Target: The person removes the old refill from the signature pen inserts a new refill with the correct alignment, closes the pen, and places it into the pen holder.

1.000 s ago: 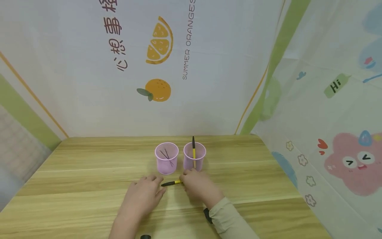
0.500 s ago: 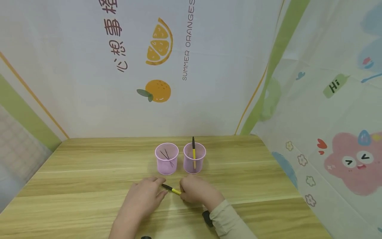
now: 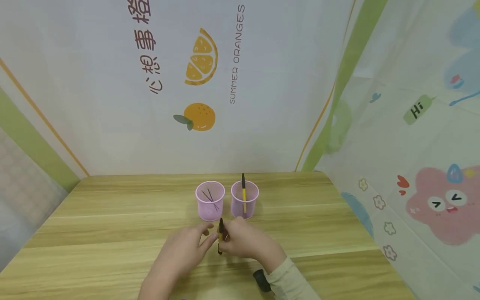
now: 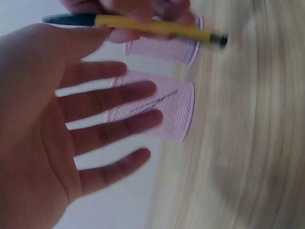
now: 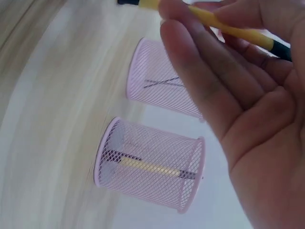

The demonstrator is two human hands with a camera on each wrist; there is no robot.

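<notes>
My right hand (image 3: 250, 242) pinches a yellow pen with black ends (image 3: 220, 238), held nearly upright in front of two pink mesh cups. In the left wrist view this pen (image 4: 157, 26) crosses the top, with right fingertips around its middle. My left hand (image 3: 183, 251) is just left of the pen, its fingers spread and straight; whether its thumb touches the pen is unclear. Thin dark sticks (image 3: 211, 196) cross inside the left cup (image 3: 210, 211). The right cup (image 3: 237, 209) holds a similar yellow and black pen (image 3: 243, 192), leaning upright.
The wood-grain table (image 3: 112, 225) extends to both sides of the hands. A small black object (image 3: 261, 281) lies beside the right sleeve (image 3: 290, 279). A printed white cloth (image 3: 262, 125) hangs behind the table, and another (image 3: 378, 166) hangs at the right.
The pen has gone from lying nearly flat between the hands to standing nearly upright in the right hand's pinch. The left hand has shifted slightly right.
</notes>
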